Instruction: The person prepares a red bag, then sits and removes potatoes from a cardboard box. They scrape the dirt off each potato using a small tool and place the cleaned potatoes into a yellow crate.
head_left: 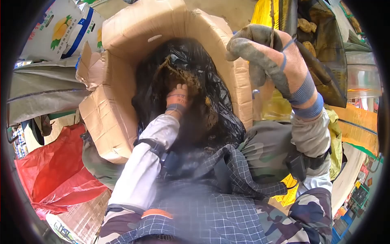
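With your gloved right hand (pixel 280 59) curled around a thin brown strand (pixel 272 20) and your left hand (pixel 177 100) inside the black bag (pixel 219 87), its grip unclear, your work looks unfinished: fibrous clumps (pixel 189 78) lie in the boxed bag, beyond which bare ground (pixel 229 9) meets cartons (pixel 55 30) and red sheeting (pixel 55 164).

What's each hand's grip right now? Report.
Left hand: down in the black bag; grip cannot be told.
Right hand: raised, fingers curled; cannot tell if it holds the strand.
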The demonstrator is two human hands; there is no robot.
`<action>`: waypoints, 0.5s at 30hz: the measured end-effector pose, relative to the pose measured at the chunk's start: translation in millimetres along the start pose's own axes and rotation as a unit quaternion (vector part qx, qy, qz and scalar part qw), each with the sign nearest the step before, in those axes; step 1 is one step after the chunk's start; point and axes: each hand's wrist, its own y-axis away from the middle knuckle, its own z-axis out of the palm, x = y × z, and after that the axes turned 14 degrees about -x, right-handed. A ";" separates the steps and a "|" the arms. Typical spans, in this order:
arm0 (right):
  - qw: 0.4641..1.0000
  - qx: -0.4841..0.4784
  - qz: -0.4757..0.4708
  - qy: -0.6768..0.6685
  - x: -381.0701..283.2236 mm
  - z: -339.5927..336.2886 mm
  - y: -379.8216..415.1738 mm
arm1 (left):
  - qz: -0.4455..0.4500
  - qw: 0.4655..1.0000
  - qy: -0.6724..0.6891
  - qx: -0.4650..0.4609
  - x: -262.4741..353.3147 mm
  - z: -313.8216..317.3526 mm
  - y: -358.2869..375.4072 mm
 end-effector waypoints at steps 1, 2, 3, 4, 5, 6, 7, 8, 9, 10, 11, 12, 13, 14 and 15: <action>1.000 -0.003 -0.020 0.005 2.4 -0.2 1.6 | -0.014 1.000 -0.015 0.021 4.2 3.3 -1.3; 0.999 -0.006 -0.041 0.011 5.0 -1.0 3.1 | -0.028 0.998 -0.029 0.042 12.9 7.9 -4.4; 0.998 -0.009 -0.061 0.018 6.5 -1.2 4.0 | -0.041 0.996 -0.043 0.065 17.8 10.4 -8.0; 1.000 0.001 -0.021 0.003 4.7 -0.3 5.3 | -0.042 0.998 -0.027 0.037 17.3 9.3 -15.6; 1.000 0.013 -0.012 -0.012 5.2 1.2 6.2 | -0.045 0.999 -0.008 0.008 17.2 7.7 -25.7; 0.999 0.024 -0.005 -0.027 5.3 2.0 5.9 | -0.050 0.999 0.011 -0.019 15.0 9.6 -32.5; 0.998 0.034 0.002 -0.044 5.4 2.3 5.9 | -0.064 0.995 0.050 -0.054 17.0 -5.4 -25.0; 0.998 0.028 0.016 -0.050 6.9 1.3 5.7 | -0.077 0.989 0.087 -0.088 15.1 -24.2 -17.1; 0.998 0.026 0.026 -0.054 9.2 -3.0 4.0 | -0.087 0.982 0.120 -0.116 11.2 -40.7 -17.3; 0.997 0.027 0.036 -0.058 11.2 -7.3 2.9 | -0.099 0.965 0.203 -0.137 -5.9 -36.0 -23.4; 0.998 0.024 0.027 -0.056 12.5 -7.4 3.6 | -0.111 0.938 0.284 -0.163 -32.3 -16.7 -27.6; 0.998 0.020 0.019 -0.053 12.3 -5.8 3.9 | -0.092 0.907 0.362 -0.193 -36.4 -18.5 -23.2; 0.999 0.017 0.008 -0.047 10.8 -5.4 3.0 | -0.079 0.868 0.437 -0.223 -31.4 -34.9 -11.8; 0.999 -0.003 0.028 -0.035 8.9 -6.8 1.3 | -0.034 0.824 0.506 -0.253 -29.6 -52.9 4.8; 0.999 -0.007 0.029 -0.027 9.4 -5.1 0.0 | 0.010 0.772 0.570 -0.282 -18.0 -85.4 31.8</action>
